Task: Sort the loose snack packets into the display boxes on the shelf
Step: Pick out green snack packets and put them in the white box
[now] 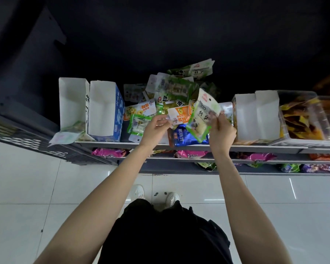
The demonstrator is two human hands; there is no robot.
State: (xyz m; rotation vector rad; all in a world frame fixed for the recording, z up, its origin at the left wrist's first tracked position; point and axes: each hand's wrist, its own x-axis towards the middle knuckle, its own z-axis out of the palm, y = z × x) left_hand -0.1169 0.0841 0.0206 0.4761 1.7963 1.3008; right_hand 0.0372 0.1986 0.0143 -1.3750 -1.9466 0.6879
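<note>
Clear bin (305, 119), right of frame: cut off by the right edge, contents blurred. Lower shelf packets (191, 154), centre: mostly hidden under the top shelf (255, 147). Blue packet (187, 137): partly covered by both hands. Print on loose packets (171, 88): too small to read

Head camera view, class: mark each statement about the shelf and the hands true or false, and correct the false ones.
1. The right hand holds a green-edged clear snack packet. True.
2. The left hand is empty. False: its fingers pinch an orange and white snack packet.
3. The blue and white cardboard display box stands left of the loose packet pile. True.
4. The clear plastic bin on the right is empty. False: it holds yellow and orange packets.
5. The blue foil packet lies inside a box. False: it lies at the shelf's front edge.
</note>
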